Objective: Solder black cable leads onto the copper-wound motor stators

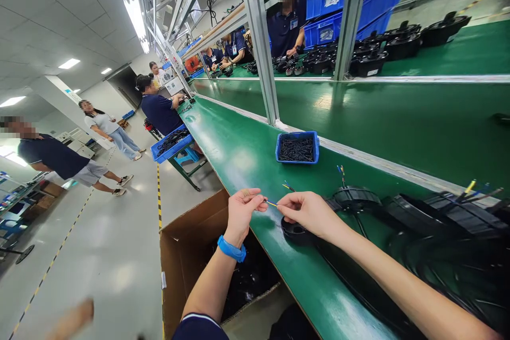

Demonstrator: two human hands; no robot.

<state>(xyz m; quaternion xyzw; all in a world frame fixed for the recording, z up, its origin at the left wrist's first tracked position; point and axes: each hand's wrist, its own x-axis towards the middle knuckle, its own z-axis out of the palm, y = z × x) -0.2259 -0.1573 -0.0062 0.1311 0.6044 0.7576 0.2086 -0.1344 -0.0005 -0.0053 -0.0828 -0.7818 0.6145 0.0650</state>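
Thin yellow and blue wires (272, 203) run between my two hands above the front edge of the green bench. My left hand (241, 212), with a blue band (231, 248) on its wrist, pinches one end of them; a small dark bit shows at its fingertips. The fingers of my right hand (308, 213) are closed on the same wires from the other side. Beneath my right hand lies a round black housing (294, 230), partly covered by it. More wire ends (287, 186) stick up just behind that hand.
A blue bin (297, 162) of short black tubes stands on the bench (239, 151). Black wired housings (356, 197) crowd the right. An open cardboard box (187, 239) sits below the bench edge. A metal post (258, 42) rises behind. Several people work or walk farther off.
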